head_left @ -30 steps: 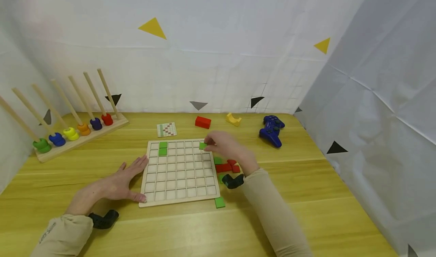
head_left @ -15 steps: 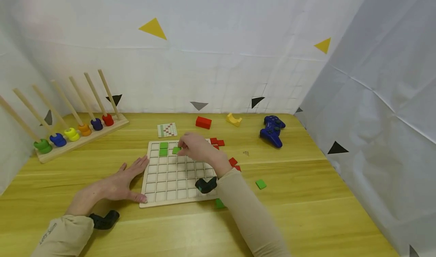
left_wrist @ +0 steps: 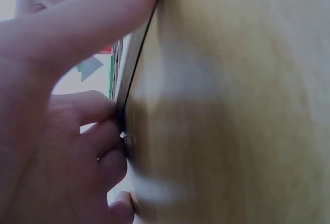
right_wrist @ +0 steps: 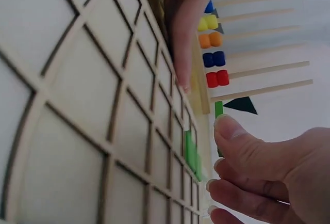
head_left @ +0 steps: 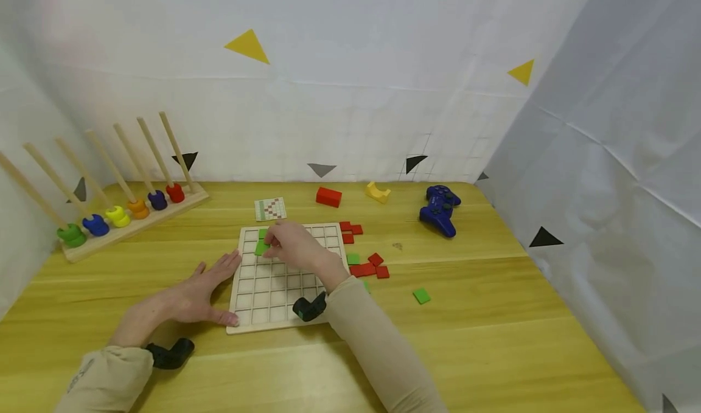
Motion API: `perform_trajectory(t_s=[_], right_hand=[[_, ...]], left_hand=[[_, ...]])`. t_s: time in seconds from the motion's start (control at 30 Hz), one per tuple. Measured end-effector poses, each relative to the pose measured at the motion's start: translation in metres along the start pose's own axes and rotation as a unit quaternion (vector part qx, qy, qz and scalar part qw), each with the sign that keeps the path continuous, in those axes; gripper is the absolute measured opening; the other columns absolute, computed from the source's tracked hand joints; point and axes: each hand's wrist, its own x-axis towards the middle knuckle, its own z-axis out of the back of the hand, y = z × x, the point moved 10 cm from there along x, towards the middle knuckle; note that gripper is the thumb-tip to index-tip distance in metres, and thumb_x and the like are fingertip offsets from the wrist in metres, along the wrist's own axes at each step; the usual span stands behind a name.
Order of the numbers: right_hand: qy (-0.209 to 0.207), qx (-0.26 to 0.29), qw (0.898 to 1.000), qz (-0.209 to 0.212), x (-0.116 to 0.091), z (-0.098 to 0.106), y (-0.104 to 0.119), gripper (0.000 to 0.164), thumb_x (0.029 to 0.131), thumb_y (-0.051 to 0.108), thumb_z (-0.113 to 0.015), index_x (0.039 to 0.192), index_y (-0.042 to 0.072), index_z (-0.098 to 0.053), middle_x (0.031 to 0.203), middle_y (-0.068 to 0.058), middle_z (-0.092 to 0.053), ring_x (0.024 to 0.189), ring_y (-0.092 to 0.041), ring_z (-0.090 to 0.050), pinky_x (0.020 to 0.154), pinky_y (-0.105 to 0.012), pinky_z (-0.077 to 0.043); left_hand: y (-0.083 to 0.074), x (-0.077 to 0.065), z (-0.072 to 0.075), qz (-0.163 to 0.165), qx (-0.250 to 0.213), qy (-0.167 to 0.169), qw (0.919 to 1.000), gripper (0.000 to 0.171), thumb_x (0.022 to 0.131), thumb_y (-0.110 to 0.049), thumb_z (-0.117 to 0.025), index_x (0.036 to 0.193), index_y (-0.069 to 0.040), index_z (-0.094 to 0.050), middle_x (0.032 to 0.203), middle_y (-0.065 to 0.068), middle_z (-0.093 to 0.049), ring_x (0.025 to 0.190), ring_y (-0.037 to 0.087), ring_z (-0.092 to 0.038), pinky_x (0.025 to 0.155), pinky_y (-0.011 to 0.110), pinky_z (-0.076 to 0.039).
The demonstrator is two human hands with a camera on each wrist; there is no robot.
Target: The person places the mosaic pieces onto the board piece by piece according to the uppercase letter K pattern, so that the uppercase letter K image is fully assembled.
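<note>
I have the right hand [head_left: 296, 246] pinching a small green square tile [right_wrist: 219, 108] between thumb and fingers, raised over the pale wooden grid board [head_left: 263, 285] near its far-left corner. The left hand [head_left: 197, 294] has its thumb and fingers spread wide, touching the board's left edge. Flat red square tiles [head_left: 382, 272] lie on the yellow wood-grain tabletop [head_left: 493, 340] beside the board's right edge

Table [head_left: 493, 346]: yellowish wood, visible grain. White back sheet [head_left: 350, 121] rises behind table's far edge, with yellow triangles [head_left: 249, 45] and grey triangle [head_left: 321, 170]. Left sheet [head_left: 19, 261] and wrinkled right sheet [head_left: 613, 121] flank table. Light over table diffuse, soft shadows.
</note>
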Motion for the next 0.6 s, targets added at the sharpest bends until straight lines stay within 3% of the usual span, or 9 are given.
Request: perform_trajectory(t_s=[0.27,0.6], right_hand=[[0.02,-0.004,1.0,-0.006,0.007,-0.019,-0.01,0.023,0.094,0.031,-0.07,0.109,0.013,-0.069,0.099,0.004,-0.065,0.087,-0.008,-0.057,0.077,-0.019,-0.049],[0.023,-0.028,0.999,-0.007,0.008,-0.021,-0.01,0.019,0.094,0.031,-0.071,0.104,0.016,-0.066,0.093,0.007,-0.061,0.085,-0.008,-0.054,0.076,-0.021,-0.046]], left_hand=[[0.001,-0.001,-0.001,0.004,-0.001,0.002,1.0,0.12,0.077,-0.047,-0.083,0.157,0.006,-0.012,0.165,0.027,-0.001,0.151,0.049,0.002,0.114,0.072,0.006],[0.0,0.0,0.001,0.001,0.001,0.001,1.0,0.12,0.076,-0.047,-0.083,0.157,0.005,-0.012,0.165,0.027,-0.001,0.15,0.05,0.002,0.114,0.073,0.007]])
